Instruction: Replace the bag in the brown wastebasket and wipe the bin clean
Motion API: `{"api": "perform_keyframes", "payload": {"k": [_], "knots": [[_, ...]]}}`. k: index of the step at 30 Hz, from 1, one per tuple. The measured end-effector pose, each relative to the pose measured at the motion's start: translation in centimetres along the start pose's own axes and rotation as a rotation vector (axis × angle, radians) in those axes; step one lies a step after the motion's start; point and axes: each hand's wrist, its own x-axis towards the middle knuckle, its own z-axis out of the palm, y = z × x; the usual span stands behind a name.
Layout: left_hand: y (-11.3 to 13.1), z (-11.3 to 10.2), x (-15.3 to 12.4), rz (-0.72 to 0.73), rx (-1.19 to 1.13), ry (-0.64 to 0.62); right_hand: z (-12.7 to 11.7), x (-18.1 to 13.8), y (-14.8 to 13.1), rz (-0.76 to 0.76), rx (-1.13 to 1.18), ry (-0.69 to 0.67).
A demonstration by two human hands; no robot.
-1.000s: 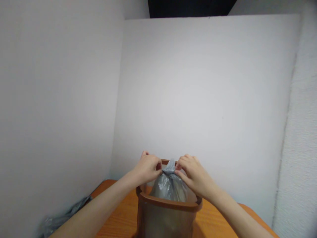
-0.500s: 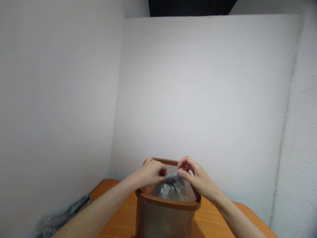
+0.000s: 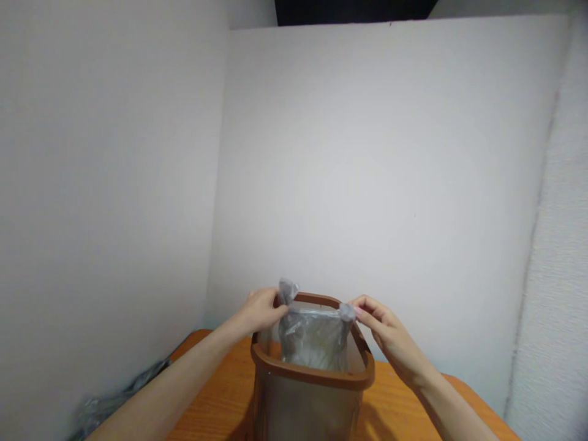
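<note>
A small brown waste bin point(image 3: 312, 376) with translucent sides stands on a wooden table point(image 3: 220, 404). Inside it sits a grey plastic bag point(image 3: 312, 337), its top stretched wide between my hands. My left hand point(image 3: 261, 311) pinches the bag's left corner above the bin's left rim. My right hand point(image 3: 383, 324) pinches the bag's right corner above the right rim. Both forearms reach in from the bottom of the view.
White partition walls close in the table on the left, back and right. A crumpled grey plastic bag point(image 3: 114, 401) lies at the left against the wall.
My hands were together at the bunched top of the bag. They have drawn apart sideways, spreading the bag's mouth across the bin's opening.
</note>
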Motion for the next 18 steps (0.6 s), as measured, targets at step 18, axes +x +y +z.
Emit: {"api": "perform_keyframes", "payload": {"k": [18], "knots": [[-4.6, -1.4, 1.7, -0.069, -0.347, 0.145, -2.6, -1.8, 0.2, -0.167, -0.191, 0.116]]}}
